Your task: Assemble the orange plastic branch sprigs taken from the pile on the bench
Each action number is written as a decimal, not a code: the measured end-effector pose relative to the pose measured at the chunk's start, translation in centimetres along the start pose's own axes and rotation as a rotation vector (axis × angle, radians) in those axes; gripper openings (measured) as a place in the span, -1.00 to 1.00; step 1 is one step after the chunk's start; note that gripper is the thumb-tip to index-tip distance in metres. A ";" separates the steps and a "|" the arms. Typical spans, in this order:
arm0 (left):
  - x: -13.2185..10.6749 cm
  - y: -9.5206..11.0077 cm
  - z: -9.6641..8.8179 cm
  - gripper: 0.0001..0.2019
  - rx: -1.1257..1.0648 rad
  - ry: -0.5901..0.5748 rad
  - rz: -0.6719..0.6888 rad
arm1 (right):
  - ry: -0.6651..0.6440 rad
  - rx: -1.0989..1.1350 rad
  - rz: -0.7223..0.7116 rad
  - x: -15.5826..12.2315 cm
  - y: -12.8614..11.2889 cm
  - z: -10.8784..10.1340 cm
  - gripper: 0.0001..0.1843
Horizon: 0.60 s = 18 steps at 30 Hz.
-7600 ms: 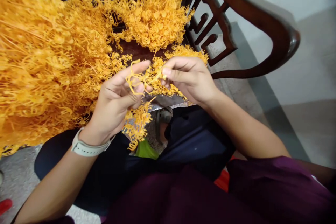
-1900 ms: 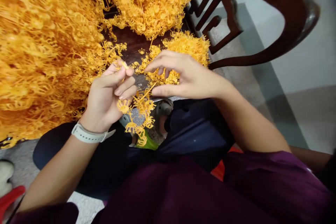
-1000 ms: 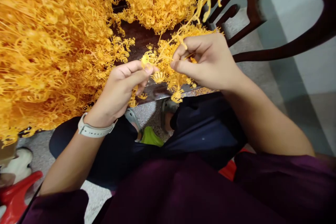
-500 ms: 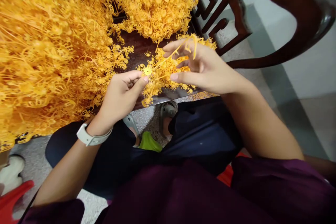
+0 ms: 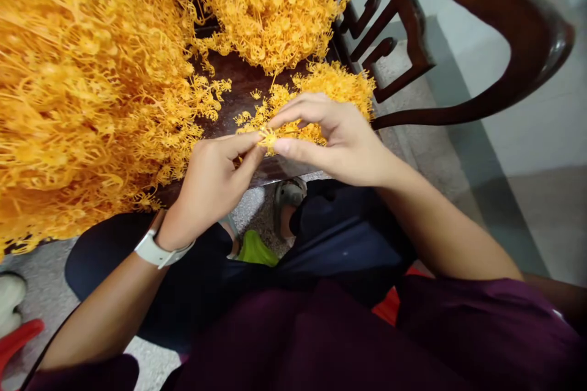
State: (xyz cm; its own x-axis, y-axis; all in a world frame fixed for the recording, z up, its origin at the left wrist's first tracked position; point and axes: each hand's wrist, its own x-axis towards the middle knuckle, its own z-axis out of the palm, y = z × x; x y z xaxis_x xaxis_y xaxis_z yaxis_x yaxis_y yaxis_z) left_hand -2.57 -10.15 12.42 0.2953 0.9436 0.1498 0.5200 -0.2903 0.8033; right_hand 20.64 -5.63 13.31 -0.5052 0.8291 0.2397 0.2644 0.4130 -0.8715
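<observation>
A small yellow plastic flower piece (image 5: 266, 138) with thin prongs is pinched between the thumb and forefinger of my left hand (image 5: 222, 171). From the other side, the thumb and forefinger of my right hand (image 5: 337, 137) close on its prongs, with the thumb below and the forefinger above. The remaining right fingers are curled and partly hidden. Just behind and under my hands lies a loose pile of yellow plastic flower sprays (image 5: 342, 88) on the dark wooden seat (image 5: 238, 85).
A large heap of yellow sprays (image 5: 92, 91) fills the left, and another bunch (image 5: 275, 12) stands at the back. A dark wooden armrest (image 5: 509, 73) curves round at the right. Below the seat edge are sandals (image 5: 291, 195) and a bright green object (image 5: 257, 248).
My right hand has moved left and down, bringing its thumb and forefinger to the flower piece. The thin yellow strand by the right fingers no longer shows there. My left hand keeps its pinch.
</observation>
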 end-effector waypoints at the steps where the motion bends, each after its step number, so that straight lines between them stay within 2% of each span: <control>1: 0.0 0.0 0.0 -0.61 -0.008 -0.016 0.000 | -0.036 0.034 0.007 0.0 0.1 0.3 -0.63; 4: -0.1 0.0 -0.1 -0.69 -0.054 -0.031 -0.033 | -0.054 0.171 0.029 0.2 0.7 0.8 -0.58; 8: -0.3 -0.1 -0.1 -0.84 -0.137 -0.009 -0.077 | -0.010 0.318 0.083 0.5 1.0 1.0 -0.48; 14: -0.3 0.3 -0.4 -0.82 -0.189 0.040 -0.074 | 0.079 0.380 0.116 0.7 0.6 1.1 -0.46; 18: -0.3 0.5 -0.4 -0.77 -0.169 0.032 -0.064 | 0.150 0.355 0.073 0.8 0.9 1.5 -0.49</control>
State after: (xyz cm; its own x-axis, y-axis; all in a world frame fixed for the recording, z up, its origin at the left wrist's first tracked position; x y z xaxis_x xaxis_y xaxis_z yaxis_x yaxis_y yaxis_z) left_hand -2.73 -10.50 13.00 0.2391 0.9646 0.1111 0.3943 -0.2010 0.8967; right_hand 19.28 -5.20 12.08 -0.3631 0.9082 0.2082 -0.0184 0.2164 -0.9761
